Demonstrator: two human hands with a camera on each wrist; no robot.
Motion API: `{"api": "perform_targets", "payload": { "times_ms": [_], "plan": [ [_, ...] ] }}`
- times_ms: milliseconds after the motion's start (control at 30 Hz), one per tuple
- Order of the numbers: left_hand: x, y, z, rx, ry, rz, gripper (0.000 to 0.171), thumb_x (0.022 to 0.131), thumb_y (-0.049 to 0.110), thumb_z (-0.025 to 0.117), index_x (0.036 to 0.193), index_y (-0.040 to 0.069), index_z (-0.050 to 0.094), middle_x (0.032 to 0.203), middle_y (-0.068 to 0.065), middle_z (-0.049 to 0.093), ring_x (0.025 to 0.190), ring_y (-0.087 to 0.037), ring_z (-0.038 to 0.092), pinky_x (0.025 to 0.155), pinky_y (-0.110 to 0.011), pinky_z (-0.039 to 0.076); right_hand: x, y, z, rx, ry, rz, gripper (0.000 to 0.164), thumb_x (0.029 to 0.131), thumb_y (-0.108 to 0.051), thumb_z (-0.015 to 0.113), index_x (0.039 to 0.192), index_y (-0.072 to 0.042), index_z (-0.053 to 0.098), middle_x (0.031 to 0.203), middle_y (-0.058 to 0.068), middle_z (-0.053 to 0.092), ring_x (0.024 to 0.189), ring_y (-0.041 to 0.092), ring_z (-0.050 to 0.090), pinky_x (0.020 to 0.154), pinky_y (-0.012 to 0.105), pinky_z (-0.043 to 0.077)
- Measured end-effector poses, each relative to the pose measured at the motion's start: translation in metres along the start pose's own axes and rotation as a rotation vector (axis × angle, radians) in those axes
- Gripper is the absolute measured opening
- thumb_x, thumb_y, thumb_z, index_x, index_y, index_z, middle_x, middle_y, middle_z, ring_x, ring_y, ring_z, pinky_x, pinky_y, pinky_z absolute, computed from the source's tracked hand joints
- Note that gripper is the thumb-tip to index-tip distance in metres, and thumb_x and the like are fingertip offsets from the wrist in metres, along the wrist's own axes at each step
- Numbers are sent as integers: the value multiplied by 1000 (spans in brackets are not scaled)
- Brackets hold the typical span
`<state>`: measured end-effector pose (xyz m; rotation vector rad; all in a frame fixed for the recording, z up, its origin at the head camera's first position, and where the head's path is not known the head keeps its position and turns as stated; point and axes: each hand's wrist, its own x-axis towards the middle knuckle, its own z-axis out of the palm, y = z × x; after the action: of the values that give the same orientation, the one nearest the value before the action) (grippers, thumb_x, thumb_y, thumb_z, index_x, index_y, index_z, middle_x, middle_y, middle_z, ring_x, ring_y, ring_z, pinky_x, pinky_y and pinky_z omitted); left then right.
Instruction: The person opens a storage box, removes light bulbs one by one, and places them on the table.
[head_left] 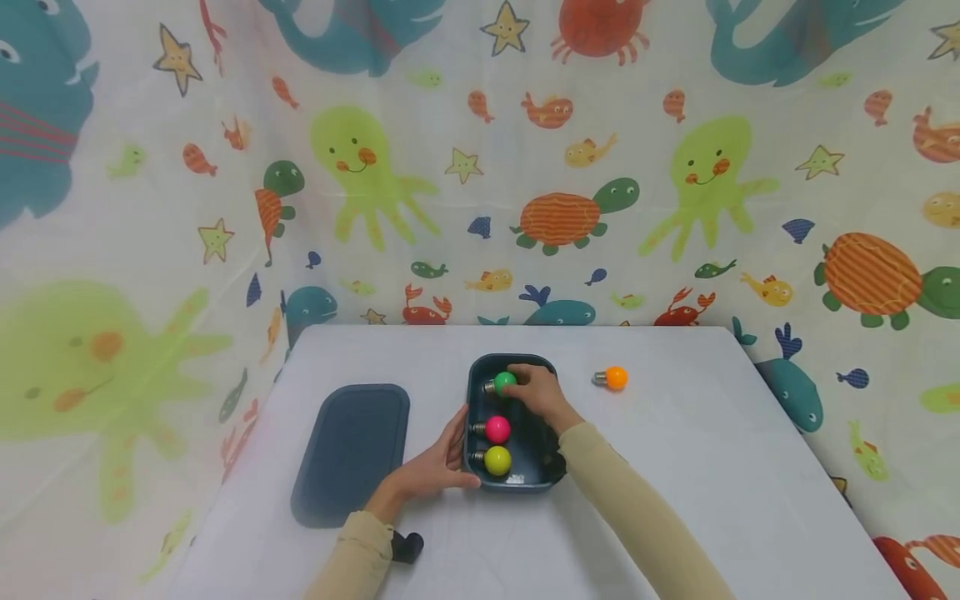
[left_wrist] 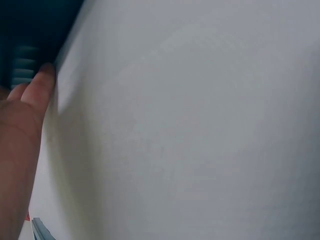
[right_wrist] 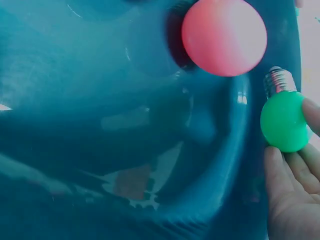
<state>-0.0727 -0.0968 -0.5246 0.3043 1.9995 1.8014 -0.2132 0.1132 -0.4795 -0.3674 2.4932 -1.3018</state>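
Note:
A dark blue-grey plastic box (head_left: 534,442) stands on the table. Inside it, a pink light bulb (head_left: 497,430) and a yellow light bulb (head_left: 497,461) lie along the left side, their screw bases toward the left wall. My right hand (head_left: 542,392) pinches a green light bulb (right_wrist: 284,122) by its globe between thumb and fingers, over the far left part of the box. Against the outside of the box's left wall rests my left hand (head_left: 438,465), its fingers extended along the wall and its thumb by the near left corner.
To the box's right lies an orange light bulb (head_left: 617,378) on the white table (head_left: 675,467). A flat dark lid (head_left: 352,454) lies left of the box. Near the left sleeve is a small black object (head_left: 407,547). Behind the table hangs a printed curtain (head_left: 465,208).

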Motion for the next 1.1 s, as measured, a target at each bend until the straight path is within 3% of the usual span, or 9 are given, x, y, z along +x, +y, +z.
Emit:
{"api": "perform_targets", "payload": {
  "times_ms": [233, 467, 1100],
  "plan": [
    [0, 1, 1, 4, 3, -5, 111, 87, 13, 75, 156, 29, -11, 165, 2, -5, 149, -21, 11, 117, -41, 24, -3, -1, -15, 51, 1, 18, 54, 88, -24, 74, 137, -7, 57, 131, 13, 61, 116, 29, 59, 101, 44, 48],
    [0, 2, 0, 17, -4, 10, 115, 85, 14, 77, 156, 24, -13, 164, -5, -8, 150, -26, 11, 116, -43, 25, -9, 2, -31, 75, 2, 30, 55, 90, -24, 72, 139, -9, 55, 135, 12, 59, 118, 29, 56, 103, 44, 46],
    [3, -1, -1, 15, -8, 16, 117, 84, 15, 78, 156, 24, -13, 164, -4, -8, 150, -24, 9, 116, -43, 24, -22, 27, -74, 199, 35, 65, 58, 93, -28, 68, 145, -10, 48, 143, 12, 52, 131, 31, 48, 110, 50, 36]
  ]
}}
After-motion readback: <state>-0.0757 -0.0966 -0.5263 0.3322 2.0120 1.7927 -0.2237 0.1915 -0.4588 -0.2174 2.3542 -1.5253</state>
